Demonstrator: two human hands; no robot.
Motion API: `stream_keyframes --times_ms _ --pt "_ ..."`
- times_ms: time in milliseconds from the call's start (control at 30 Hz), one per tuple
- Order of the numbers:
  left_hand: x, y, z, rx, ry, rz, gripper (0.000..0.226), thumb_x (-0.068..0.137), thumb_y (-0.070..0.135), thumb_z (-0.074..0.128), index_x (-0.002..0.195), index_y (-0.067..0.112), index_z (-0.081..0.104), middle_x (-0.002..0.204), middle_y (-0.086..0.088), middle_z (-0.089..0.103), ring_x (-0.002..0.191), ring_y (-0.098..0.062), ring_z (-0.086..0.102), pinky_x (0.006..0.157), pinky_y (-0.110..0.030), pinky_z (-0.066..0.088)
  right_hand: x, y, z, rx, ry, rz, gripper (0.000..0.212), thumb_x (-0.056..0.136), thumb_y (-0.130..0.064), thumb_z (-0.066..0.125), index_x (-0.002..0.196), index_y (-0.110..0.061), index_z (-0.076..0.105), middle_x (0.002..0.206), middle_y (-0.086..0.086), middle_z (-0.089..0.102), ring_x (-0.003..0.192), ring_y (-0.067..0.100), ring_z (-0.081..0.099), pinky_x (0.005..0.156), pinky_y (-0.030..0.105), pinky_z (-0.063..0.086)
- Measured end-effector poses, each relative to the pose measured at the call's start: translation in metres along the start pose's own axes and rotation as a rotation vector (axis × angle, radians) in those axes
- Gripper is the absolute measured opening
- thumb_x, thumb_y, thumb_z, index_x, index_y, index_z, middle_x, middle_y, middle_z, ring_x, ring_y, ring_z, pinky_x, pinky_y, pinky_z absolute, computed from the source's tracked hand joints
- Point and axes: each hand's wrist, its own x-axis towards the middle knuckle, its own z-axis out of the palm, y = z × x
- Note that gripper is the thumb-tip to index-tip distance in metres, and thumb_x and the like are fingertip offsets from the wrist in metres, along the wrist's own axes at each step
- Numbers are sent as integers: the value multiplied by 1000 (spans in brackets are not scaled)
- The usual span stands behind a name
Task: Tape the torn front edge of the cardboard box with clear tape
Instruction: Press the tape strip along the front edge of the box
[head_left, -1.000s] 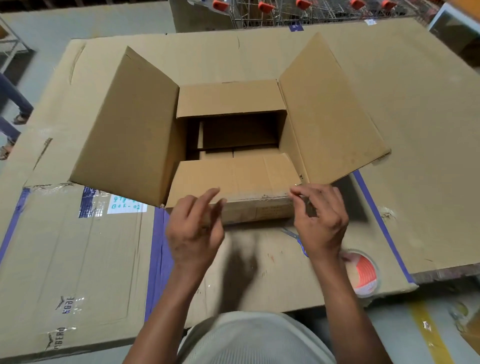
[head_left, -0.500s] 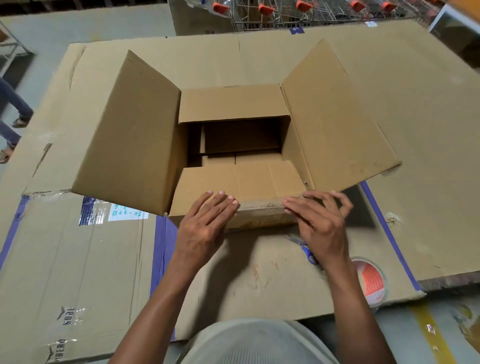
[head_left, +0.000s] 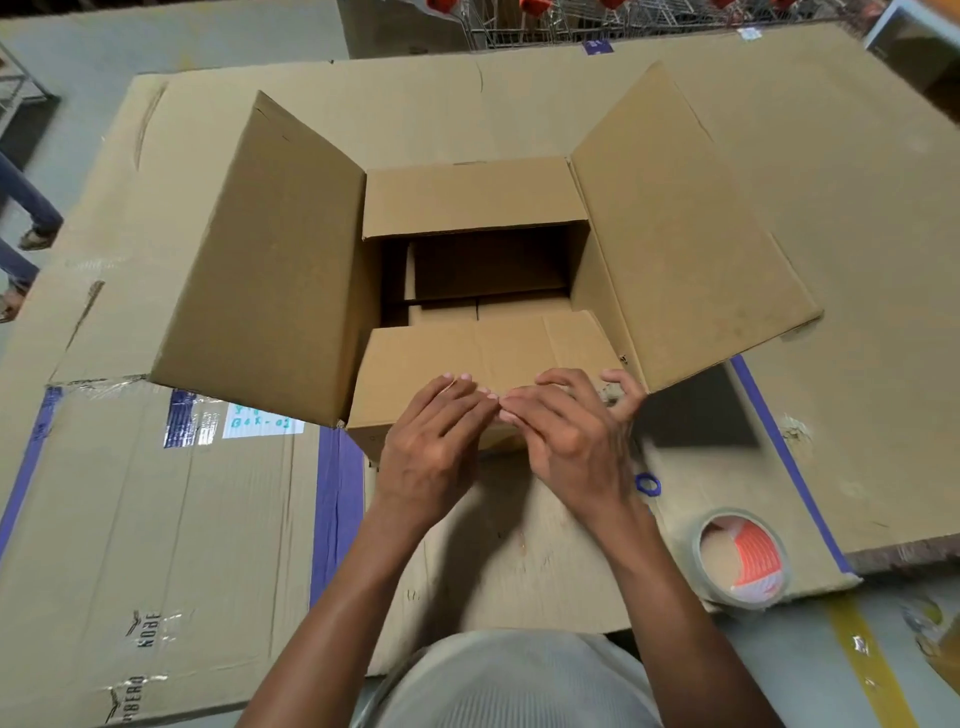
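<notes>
An open brown cardboard box (head_left: 270, 270) stands on the work surface with all its flaps spread. Its near flap (head_left: 467, 358) folds toward me. My left hand (head_left: 436, 447) and my right hand (head_left: 571, 431) lie flat on the box's front edge, fingers extended, fingertips meeting at the middle of the edge. Frayed cardboard shows at the right front corner (head_left: 613, 395) by my right fingers. A roll of clear tape (head_left: 740, 558) with an orange-and-white core lies flat at the lower right, apart from both hands. Any tape on the edge is hidden by my hands.
Flattened cardboard sheets (head_left: 156, 519) with purple tape strips cover the table. A blue scissors handle (head_left: 648, 485) peeks out behind my right wrist. Shopping carts (head_left: 571, 15) stand beyond the far edge. Another person's legs (head_left: 21, 208) are at the far left.
Both hands have come down on the front edge and slid toward each other; they were apart at the edge's two ends and now meet at its middle.
</notes>
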Motion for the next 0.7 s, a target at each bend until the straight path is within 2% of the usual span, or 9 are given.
stream_keyframes --times_ms 100,233,367,433,500,600,700 --pt "-11 -15 -5 -14 18 -16 25 89 -2 74 112 6 78 116 -5 77 113 -24 72 98 -46 55 -12 32 -12 -30 11 51 9 94 -40 73 96 -35 80 98 -20 76 102 14 69 95 50 29" --pt "-23 -32 -27 77 -5 12 37 86 -4 74 119 14 77 125 3 73 122 -25 67 103 -54 48 -27 59 -36 -160 58 143 27 90 -18 77 107 -39 80 106 -23 76 115 19 61 95 52 26" --pt "-22 -29 -36 145 61 -64 25 90 6 75 110 20 81 119 10 75 120 -22 69 103 -51 45 -27 65 -46 -244 52 225 24 96 -20 68 106 -38 79 103 -22 76 119 22 57 95 53 26" --pt "-23 -24 -34 129 83 -94 23 91 6 74 107 19 81 115 8 77 118 -21 70 103 -50 44 -25 59 -43 -206 24 209 22 92 -20 72 107 -34 79 106 -19 77 121 24 56 96 52 26" --pt "-21 -20 -31 117 100 -111 25 86 2 74 104 16 82 112 6 78 117 -21 70 104 -50 43 -19 42 -33 -130 0 122 22 85 -28 82 107 -32 79 110 -20 76 123 22 56 97 48 23" --pt "-8 -8 -28 86 56 -84 23 82 7 72 102 15 82 111 5 78 121 -22 68 103 -54 43 -12 16 -14 -60 -4 12 20 87 -33 81 107 -36 79 113 -25 74 123 17 58 97 55 28" --pt "0 -4 -24 87 17 -30 16 89 14 75 102 20 82 111 8 78 122 -23 67 102 -53 44 -12 31 -16 -74 -6 58 21 88 -30 79 107 -38 78 109 -24 75 124 19 57 94 58 30"
